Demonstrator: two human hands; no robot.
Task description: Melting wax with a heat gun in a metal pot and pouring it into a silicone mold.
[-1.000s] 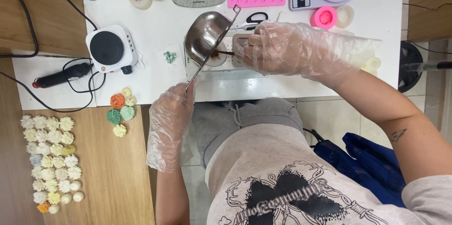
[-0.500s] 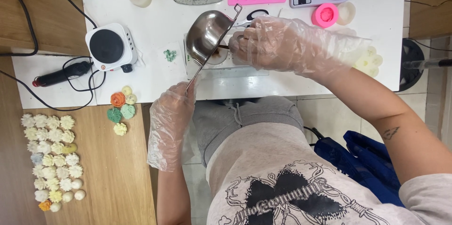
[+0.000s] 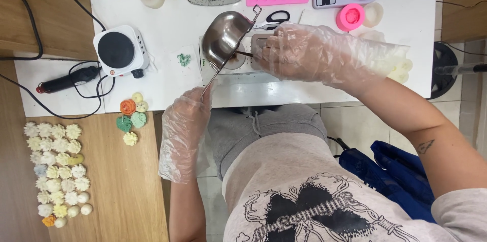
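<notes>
The left hand (image 3: 186,115), gloved, has its fingers wrapped tight around the handle of a small steel pot (image 3: 224,34), tipped over a white mold (image 3: 242,62) on the counter (image 3: 172,24). The right hand (image 3: 299,52) pinches a thin stick (image 3: 243,54) at the pot's lip. Pouring looks underway; keeping the tilt slow matters.

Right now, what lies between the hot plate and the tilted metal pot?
In the head view, only bare white tabletop with a small green smear lies between hot plate and pot.
</notes>
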